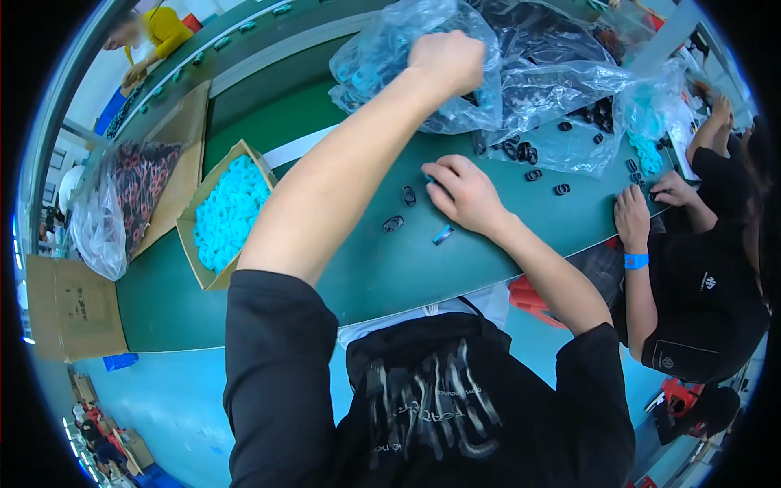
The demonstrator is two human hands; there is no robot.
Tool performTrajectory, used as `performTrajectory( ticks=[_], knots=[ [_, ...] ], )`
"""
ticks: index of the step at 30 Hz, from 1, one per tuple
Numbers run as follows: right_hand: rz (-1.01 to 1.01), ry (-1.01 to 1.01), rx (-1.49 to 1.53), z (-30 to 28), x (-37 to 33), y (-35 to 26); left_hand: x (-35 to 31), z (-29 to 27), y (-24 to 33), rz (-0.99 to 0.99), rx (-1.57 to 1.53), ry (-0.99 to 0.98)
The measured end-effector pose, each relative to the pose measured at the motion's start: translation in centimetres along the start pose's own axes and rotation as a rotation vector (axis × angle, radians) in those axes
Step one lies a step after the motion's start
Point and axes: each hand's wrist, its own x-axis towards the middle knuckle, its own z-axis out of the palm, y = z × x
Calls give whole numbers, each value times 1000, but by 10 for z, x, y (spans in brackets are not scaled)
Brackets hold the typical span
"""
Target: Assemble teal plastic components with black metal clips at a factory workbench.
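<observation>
My left hand is closed in a fist over a clear plastic bag of teal parts; its fingertips are hidden, so what it holds does not show. On the green table, my right hand has its fingers bent down, pinching a small teal part that is mostly covered. Beside that hand lie a black oval ring and a second black oval ring. Just below its fingers is a small black-and-teal piece.
A cardboard box full of teal rings stands left of my forearm. Further left is a bag of dark and red parts. Bags of black parts spill rings at the back right. A co-worker's hands work at the right.
</observation>
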Motion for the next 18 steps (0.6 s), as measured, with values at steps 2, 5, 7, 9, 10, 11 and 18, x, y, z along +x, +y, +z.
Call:
performTrajectory(
  ticks=[2, 5, 7, 9, 10, 11, 18],
  knots=[
    [-162, -87, -9, -1, 1, -5, 0, 9, -17, -162, -30, -17],
    [-198, -181, 8, 5, 5, -9, 5, 23, -41, -245, -150, 36],
    [-200, -230, 57, 5, 7, -6, 7, 23, -55, -258, -222, 83],
    [-162, -222, 110, 2, 9, -4, 5, 18, -67, -261, -300, 137],
    [-124, -216, 166, 2, 9, -2, -1, 12, -68, -261, -298, 135],
    [-125, -215, 168, -2, 11, -2, -9, 5, -67, -207, -369, 171],
    [-117, 491, 221, -77, 104, -7, -74, -5, -74, 181, -288, 448]
  ],
)
